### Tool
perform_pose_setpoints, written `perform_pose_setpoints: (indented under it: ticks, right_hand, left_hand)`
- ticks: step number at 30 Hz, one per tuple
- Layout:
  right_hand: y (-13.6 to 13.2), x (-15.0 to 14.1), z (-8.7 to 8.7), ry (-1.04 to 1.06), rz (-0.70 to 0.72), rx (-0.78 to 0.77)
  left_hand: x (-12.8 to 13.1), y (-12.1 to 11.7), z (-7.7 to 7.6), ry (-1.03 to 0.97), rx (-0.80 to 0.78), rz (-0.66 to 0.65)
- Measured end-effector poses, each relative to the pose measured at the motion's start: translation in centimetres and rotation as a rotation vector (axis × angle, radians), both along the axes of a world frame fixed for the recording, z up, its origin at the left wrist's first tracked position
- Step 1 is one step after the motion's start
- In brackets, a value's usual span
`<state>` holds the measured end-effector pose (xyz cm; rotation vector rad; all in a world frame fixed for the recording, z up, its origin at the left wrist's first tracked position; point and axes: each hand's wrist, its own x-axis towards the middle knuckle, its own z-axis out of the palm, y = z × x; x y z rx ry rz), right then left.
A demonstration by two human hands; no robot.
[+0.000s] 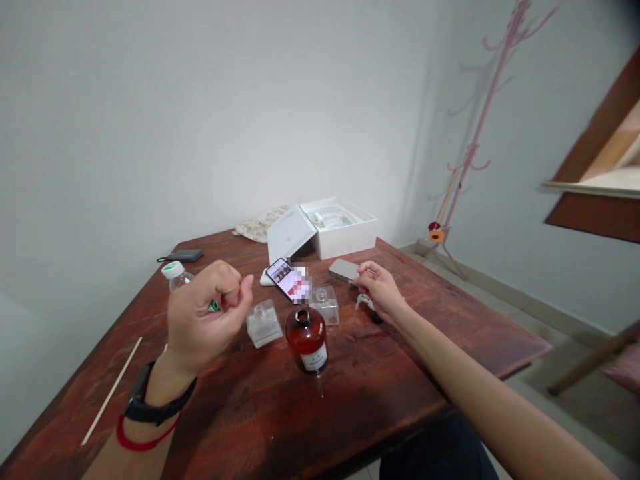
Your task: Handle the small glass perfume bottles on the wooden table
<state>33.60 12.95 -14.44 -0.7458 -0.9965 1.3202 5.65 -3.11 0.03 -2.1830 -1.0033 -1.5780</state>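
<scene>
left hand (207, 317): raised above the table at about 9 o'clock of the bottles, curled into a loose fist, thumb against forefinger; whether anything small is pinched there i cannot tell. black watch and red band on the wrist.
right hand (383, 290): resting low at 3 o'clock of the bottles, fingers pinched on a small thin object too small to name, just beside a flat silver-grey rectangular case (344, 269).
round amber glass bottle with white label (307, 338): upright, mouth open, near table centre, between the two hands.
square clear glass bottle, left (264, 323): upright, at 10 o'clock of the amber one, just beside it.
square clear glass bottle, right (325, 304): at 1 o'clock of the amber one.
handling, judged: glass is stiff, smooth, breakable and likely slippery; amber bottle probably the heaviest; best taken around the body below the shoulder, not by the neck.
smartphone with lit screen (284, 275): propped at 12 o'clock.
open white cardboard box (345, 237): far edge, 1 o'clock.
dark red wooden table (425, 333): bears all.
thin pale wooden stick (113, 390): 8 o'clock.
</scene>
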Motion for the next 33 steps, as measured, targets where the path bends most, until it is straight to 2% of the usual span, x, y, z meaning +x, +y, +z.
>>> perform_pose_setpoints:
  ticks: [3, 5, 12, 19, 26, 33]
  right_hand:
    - [0.3, 0.0, -0.3, -0.002, -0.011, -0.008]
    - [0.5, 0.1, -0.4, 0.001, -0.017, -0.017]
    - [0.7, 0.2, -0.5, 0.026, -0.040, -0.060]
    - [0.3, 0.0, -0.3, 0.022, -0.020, -0.077]
    - [0.0, -0.1, 0.0, 0.024, 0.010, -0.018]
    - [-0.5, 0.0, 0.4, 0.030, 0.033, 0.009]
  left_hand:
    - [-0.3, 0.4, -0.8, -0.088, -0.045, 0.109]
    - [-0.3, 0.5, -1.0, -0.142, -0.073, 0.132]
    - [0.0, 0.1, -0.5, -0.133, -0.178, 0.155]
    - [-1.2, 0.5, -1.2, -0.130, -0.256, 0.105]
    - [-1.6, 0.7, -1.4, -0.152, -0.249, 0.008]
    - [-1.4, 0.4, -1.6, -0.107, -0.192, 0.140]
